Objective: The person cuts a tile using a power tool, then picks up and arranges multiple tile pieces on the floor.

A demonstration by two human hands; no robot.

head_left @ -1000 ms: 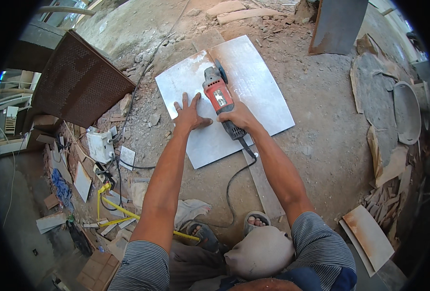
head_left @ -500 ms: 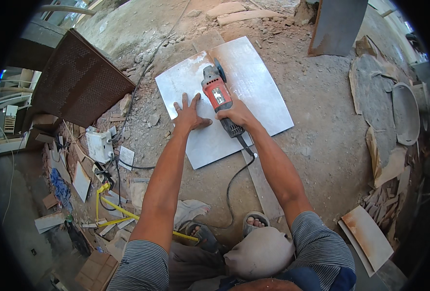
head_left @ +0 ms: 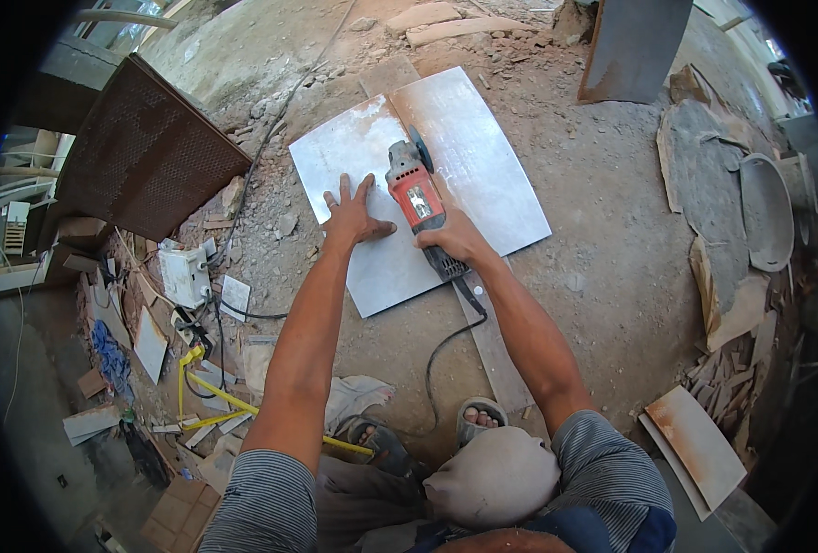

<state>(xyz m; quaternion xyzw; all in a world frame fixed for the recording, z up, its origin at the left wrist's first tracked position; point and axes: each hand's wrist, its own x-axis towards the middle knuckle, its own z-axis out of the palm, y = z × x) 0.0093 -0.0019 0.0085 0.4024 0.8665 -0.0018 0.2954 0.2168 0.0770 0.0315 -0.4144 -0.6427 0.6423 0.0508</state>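
Note:
My right hand (head_left: 449, 235) grips a red and black angle grinder (head_left: 414, 195) by its body, with its cord trailing toward my sandalled feet. The grinder's disc (head_left: 420, 147) sits at the dusty reddish line running from the far edge of a large light tile (head_left: 506, 198). My left hand (head_left: 353, 210), fingers spread, presses on the tile left of the grinder. The tile lies over a narrow board (head_left: 496, 355) on rough, dusty ground.
A brown perforated sheet (head_left: 151, 147) leans left, near a white electrical box (head_left: 184, 276) with cables. A folded yellow rule (head_left: 229, 401) lies among scraps. A grey panel (head_left: 632, 55) stands far right, with an oval basin (head_left: 765, 212) and stacked tiles (head_left: 690, 442) along the right.
The grinder and my right hand have shifted slightly toward me along the reddish line on the tile. My left hand stays spread on the tile. The view has shifted a little.

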